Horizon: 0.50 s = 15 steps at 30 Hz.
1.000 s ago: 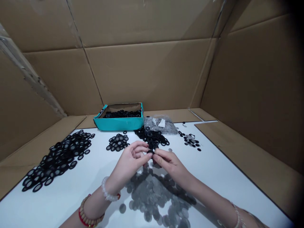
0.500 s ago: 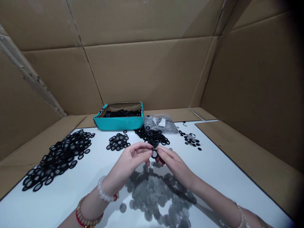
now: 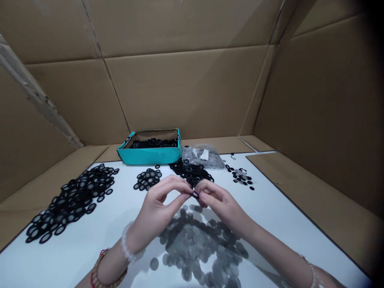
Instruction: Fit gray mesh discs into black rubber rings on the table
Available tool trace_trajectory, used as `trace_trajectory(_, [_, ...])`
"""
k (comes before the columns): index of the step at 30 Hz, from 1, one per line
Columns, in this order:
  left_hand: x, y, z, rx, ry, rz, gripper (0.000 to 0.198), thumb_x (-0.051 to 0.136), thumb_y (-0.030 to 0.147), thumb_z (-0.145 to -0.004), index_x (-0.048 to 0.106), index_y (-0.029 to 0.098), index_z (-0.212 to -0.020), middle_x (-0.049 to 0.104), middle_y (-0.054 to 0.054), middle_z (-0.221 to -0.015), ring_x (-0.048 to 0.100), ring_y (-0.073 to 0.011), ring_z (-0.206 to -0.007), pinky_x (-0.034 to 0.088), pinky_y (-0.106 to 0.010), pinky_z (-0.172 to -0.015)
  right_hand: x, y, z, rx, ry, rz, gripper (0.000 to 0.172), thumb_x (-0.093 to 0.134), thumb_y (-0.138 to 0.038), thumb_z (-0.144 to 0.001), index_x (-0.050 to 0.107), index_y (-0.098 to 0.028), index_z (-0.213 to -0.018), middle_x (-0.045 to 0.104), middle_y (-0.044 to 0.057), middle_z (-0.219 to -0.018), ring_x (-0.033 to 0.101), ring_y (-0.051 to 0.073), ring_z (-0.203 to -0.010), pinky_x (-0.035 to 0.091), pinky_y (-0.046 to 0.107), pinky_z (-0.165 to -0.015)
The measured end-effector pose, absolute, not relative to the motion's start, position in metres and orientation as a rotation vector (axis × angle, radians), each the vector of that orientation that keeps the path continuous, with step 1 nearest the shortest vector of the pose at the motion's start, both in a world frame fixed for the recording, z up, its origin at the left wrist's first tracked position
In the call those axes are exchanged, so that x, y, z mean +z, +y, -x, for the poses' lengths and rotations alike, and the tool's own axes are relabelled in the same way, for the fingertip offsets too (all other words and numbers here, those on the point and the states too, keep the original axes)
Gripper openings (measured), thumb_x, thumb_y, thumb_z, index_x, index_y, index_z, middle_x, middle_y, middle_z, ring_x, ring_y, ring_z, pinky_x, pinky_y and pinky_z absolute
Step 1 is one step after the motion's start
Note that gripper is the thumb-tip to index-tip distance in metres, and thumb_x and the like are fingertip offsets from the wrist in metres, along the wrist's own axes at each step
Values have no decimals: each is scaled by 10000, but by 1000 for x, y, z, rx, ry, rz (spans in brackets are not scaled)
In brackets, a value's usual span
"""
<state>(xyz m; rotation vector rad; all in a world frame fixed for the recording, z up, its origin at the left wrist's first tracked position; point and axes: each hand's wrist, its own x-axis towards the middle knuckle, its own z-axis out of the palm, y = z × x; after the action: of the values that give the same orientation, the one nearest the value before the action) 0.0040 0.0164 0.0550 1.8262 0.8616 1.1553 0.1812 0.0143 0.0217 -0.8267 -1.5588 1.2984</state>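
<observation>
Between the fingertips of both hands is a small black ring (image 3: 195,195), tilted so that it shows as a narrow oval. My left hand (image 3: 165,196) pinches its left side with thumb and fingers, and my right hand (image 3: 216,198) grips its right side. Whether a disc sits inside the ring cannot be made out. Below the hands lies a spread of loose grey translucent discs (image 3: 195,242). Just beyond them is a heap of black rings (image 3: 192,171).
A teal box (image 3: 150,156) of black rings stands at the back beside a clear plastic bag (image 3: 204,156). Black rings with grey centres form a large pile (image 3: 78,196) and a small pile (image 3: 147,179) at left. Small dark pieces (image 3: 242,177) lie at right. Cardboard walls (image 3: 186,92) surround the white table.
The ring has turned from facing me to a slanted, nearly edge-on position. My left hand's fingers have shifted around it, and both hands stay close together.
</observation>
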Motion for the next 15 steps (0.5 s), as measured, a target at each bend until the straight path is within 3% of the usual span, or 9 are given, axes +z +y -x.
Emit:
trace_trajectory(4, [58, 15, 0, 1154, 819, -1888, 106, 551, 172, -828, 656, 182, -820, 609, -69, -948, 553, -200, -941, 432, -294, -835, 28, 14, -185, 1296, -1488, 843, 199, 565, -371, -835, 533, -184, -774, 482, -15, -667, 457, 120, -615, 374, 237, -585])
trace_trajectory(8, [61, 13, -2, 1090, 872, -1690, 118, 529, 213, -844, 612, 185, -924, 606, -45, -907, 578, -165, -823, 468, -252, -734, 29, 13, -185, 1344, -1455, 854, 235, 568, -379, -831, 524, -174, -726, 456, -32, -584, 431, 109, -549, 346, 233, -530])
trace_trajectory(15, [60, 13, -7, 962, 847, -1452, 114, 592, 230, -809, 584, 180, -911, 615, -2, -790, 594, -125, -730, 464, -214, -694, 27, 14, -182, 1389, -1449, 831, 240, 559, -371, -839, 521, -172, -710, 462, -38, -574, 428, 100, -544, 334, 228, -533])
